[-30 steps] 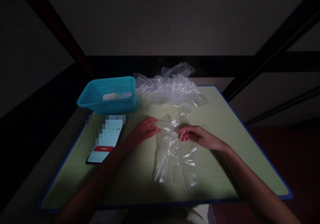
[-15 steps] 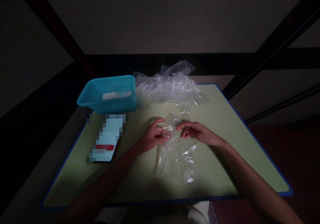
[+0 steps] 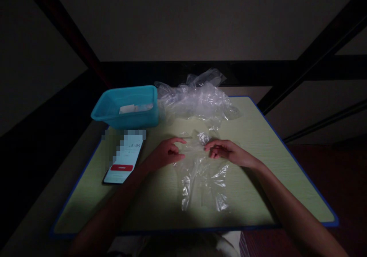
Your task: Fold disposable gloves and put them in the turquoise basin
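Observation:
A clear plastic bag [image 3: 202,176] lies flat in the middle of a pale green table [image 3: 258,180]. My left hand [image 3: 166,153] pinches the bag's upper left edge between thumb and fingers. My right hand [image 3: 226,152] grips the upper right edge with curled fingers. The bag's top is bunched between the two hands, and its lower part spreads toward me.
A heap of crumpled clear plastic bags [image 3: 197,98] sits at the table's far edge. A teal tub [image 3: 126,108] with something white inside stands at the far left. A phone [image 3: 124,161] with a lit screen lies left of my left hand. The room around is dark.
My left hand moved right to the bag's middle and then back left, spreading the bag's top edge. The bag now lies flatter and wider. My right hand barely shifted.

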Tool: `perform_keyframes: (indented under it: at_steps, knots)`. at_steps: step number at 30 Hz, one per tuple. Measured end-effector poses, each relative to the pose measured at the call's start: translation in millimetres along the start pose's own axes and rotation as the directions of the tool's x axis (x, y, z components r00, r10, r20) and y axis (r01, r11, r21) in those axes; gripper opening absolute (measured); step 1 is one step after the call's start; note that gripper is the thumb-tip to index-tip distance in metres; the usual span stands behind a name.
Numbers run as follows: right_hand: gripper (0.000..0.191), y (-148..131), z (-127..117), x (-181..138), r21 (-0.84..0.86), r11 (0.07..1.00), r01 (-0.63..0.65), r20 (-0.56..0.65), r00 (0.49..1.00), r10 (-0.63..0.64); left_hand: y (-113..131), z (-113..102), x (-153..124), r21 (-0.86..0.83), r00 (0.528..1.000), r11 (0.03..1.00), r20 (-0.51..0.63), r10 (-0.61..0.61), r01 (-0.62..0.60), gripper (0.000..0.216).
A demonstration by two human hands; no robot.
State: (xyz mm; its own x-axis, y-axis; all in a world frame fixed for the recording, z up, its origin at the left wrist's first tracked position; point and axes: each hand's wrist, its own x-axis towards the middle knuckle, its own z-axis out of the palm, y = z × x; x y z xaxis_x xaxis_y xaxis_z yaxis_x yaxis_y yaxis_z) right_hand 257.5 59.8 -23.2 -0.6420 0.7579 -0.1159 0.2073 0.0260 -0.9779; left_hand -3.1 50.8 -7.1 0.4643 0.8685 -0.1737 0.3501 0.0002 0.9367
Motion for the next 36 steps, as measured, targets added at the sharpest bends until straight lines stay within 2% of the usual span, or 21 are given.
perform_keyframes:
  at_steps: [3, 7, 12, 14, 16, 17, 19, 21, 23, 26, 28, 31, 36]
  knots:
    - [0.019, -0.5, 0.2, -0.2, -0.014, 1.000, 0.015, -0.006, 1.000, -0.015, 0.1, -9.3, -3.3, 0.090, 1.000, 0.996, -0.015, -0.022, 0.023, 0.042]
    - [0.018, 0.1, 3.5, -0.6, -0.067, 0.997, 0.039, -0.050, 0.998, -0.042, -1.3, -15.8, -7.1, 0.251, 0.991, 0.964, -0.125, -0.052, 0.083, 0.039]
    - [0.016, -4.2, 10.9, -1.7, -0.298, 0.951, 0.082, -0.214, 0.965, -0.150, -2.7, -14.0, -10.4, 0.528, 0.970, 0.838, -0.242, -0.004, 0.136, 0.051]
    - [0.017, -8.5, 13.5, -2.5, -0.468, 0.875, 0.128, -0.246, 0.932, -0.267, -3.8, -9.9, -11.2, 0.647, 0.936, 0.751, -0.332, 0.119, 0.134, 0.054]
    - [0.019, -12.5, 16.1, -3.4, -0.620, 0.760, 0.196, -0.207, 0.893, -0.399, -5.3, -2.6, -11.3, 0.750, 0.866, 0.654, -0.386, 0.316, 0.096, 0.049]
    - [0.021, -13.8, 17.6, -3.7, -0.671, 0.704, 0.230, -0.171, 0.877, -0.450, -6.1, 2.7, -11.1, 0.794, 0.830, 0.606, -0.369, 0.419, 0.047, 0.043]
    - [0.023, -14.1, 21.7, -3.8, -0.722, 0.633, 0.280, -0.106, 0.859, -0.501, -7.2, 16.2, -10.3, 0.848, 0.779, 0.517, -0.246, 0.577, -0.115, 0.030]
    - [0.025, -11.3, 27.4, -2.5, -0.747, 0.598, 0.289, -0.072, 0.860, -0.505, -7.5, 31.8, -9.2, 0.838, 0.757, 0.462, -0.094, 0.646, -0.290, 0.025]
    - [0.028, -6.5, 34.0, 0.0, -0.767, 0.581, 0.272, -0.055, 0.874, -0.482, -7.0, 46.3, -7.9, 0.806, 0.788, 0.476, -0.021, 0.616, -0.351, 0.025]
    - [0.033, -0.4, 42.7, 4.2, -0.784, 0.574, 0.239, -0.040, 0.902, -0.430, -5.5, 59.5, -6.3, 0.802, 0.867, 0.511, 0.019, 0.497, -0.311, 0.029]
    - [0.033, 0.9, 46.1, 6.1, -0.785, 0.579, 0.222, -0.042, 0.913, -0.407, -5.1, 61.9, -5.6, 0.815, 0.904, 0.512, 0.034, 0.426, -0.272, 0.032]
    - [0.031, -0.1, 47.2, 6.8, -0.779, 0.588, 0.217, -0.049, 0.914, -0.402, -5.8, 60.3, -5.9, 0.834, 0.928, 0.494, 0.053, 0.370, -0.245, 0.039]
    - [0.023, -1.8, 45.8, 6.4, -0.792, 0.588, 0.163, -0.084, 0.925, -0.371, -9.7, 58.6, -8.5, 0.872, 0.938, 0.431, 0.083, 0.335, -0.231, 0.049]
